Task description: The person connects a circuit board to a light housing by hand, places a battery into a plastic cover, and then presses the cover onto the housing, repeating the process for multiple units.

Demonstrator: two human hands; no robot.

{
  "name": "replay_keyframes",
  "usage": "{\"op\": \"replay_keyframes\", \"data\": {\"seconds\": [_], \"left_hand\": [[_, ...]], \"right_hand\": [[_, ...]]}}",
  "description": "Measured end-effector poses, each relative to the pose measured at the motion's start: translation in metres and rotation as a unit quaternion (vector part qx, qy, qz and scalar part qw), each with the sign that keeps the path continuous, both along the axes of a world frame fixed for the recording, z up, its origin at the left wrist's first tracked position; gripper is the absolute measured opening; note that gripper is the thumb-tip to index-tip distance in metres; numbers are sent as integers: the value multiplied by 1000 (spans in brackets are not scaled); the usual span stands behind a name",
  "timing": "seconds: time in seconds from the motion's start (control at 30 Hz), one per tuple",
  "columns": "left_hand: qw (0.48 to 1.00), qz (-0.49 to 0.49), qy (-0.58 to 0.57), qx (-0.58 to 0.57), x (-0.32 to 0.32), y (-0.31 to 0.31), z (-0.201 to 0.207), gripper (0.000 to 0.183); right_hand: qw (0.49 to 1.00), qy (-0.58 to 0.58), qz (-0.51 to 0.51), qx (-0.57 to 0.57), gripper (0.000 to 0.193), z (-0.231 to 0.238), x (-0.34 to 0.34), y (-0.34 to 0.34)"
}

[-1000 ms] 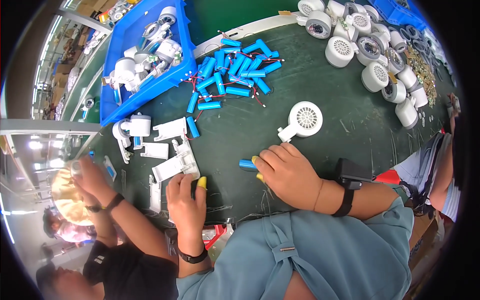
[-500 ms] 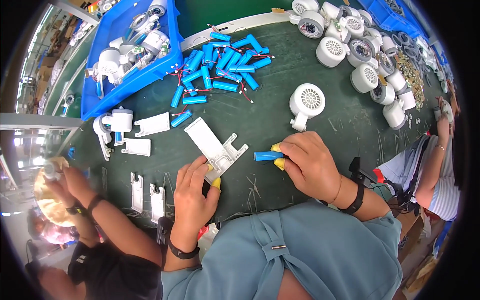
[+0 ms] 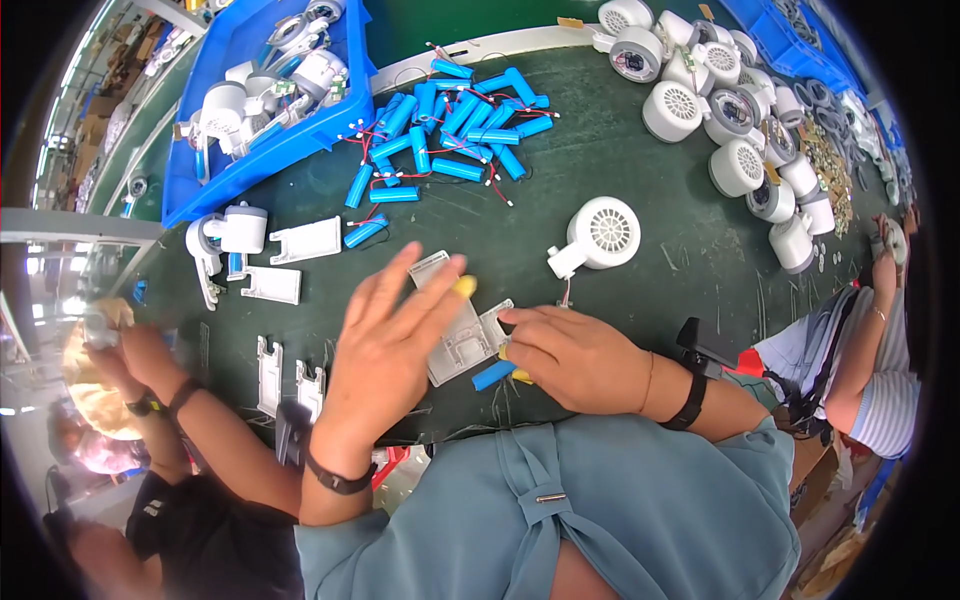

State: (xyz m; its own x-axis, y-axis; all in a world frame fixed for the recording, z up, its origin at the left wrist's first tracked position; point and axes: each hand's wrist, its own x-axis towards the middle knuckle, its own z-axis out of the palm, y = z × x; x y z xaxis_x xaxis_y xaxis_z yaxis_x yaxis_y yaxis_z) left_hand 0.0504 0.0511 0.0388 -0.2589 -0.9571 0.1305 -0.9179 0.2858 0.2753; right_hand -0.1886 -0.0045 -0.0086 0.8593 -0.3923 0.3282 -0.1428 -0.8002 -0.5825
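Note:
My left hand (image 3: 385, 345) hovers, fingers stretched apart, at the left side of a white plastic half-shell (image 3: 462, 340). Yellow covers sit on some of my fingertips. My right hand (image 3: 580, 360) has its fingers bent together at the shell's right edge. A blue cylindrical battery (image 3: 492, 376) sticks out from its thumb side, by the shell's lower corner; the fingers hide its other end. Beyond that hand lies a round white fan head (image 3: 603, 232) with a slotted grille, and a thin wire runs from its stem toward my fingers.
Blue batteries with red wires (image 3: 460, 125) are heaped at the far middle. A blue bin (image 3: 270, 150) with white fan parts stands far left. More shells (image 3: 307, 240) lie on the left. Fan heads (image 3: 735, 165) crowd the far right. Co-workers' arms (image 3: 235, 440) show at both sides.
My left hand has let go of the shell and spread its fingers. My right hand has brought the battery left and down to the shell. The fan head has turned and shifted slightly.

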Motion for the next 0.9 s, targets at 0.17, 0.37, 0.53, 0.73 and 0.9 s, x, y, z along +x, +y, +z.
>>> {"op": "replay_keyframes", "data": {"seconds": [0.17,0.37,0.53,0.73,0.9], "left_hand": [[996,-72,-37,27,-1,-10,-4,51],[996,81,-13,32,30,9,-11,54],[1000,14,8,-19,18,8,-8,55],[991,3,114,76,11,40,-7,62],[983,29,171,66,7,50,-29,75]], "right_hand": [[998,35,-17,-42,28,-5,-5,8],[997,25,-14,-68,26,-9,-6,10],[999,5,-11,-31,28,-5,-6,10],[997,-43,-49,-40,24,3,-2,7],[996,-23,-37,-76,21,1,15,2]]}}
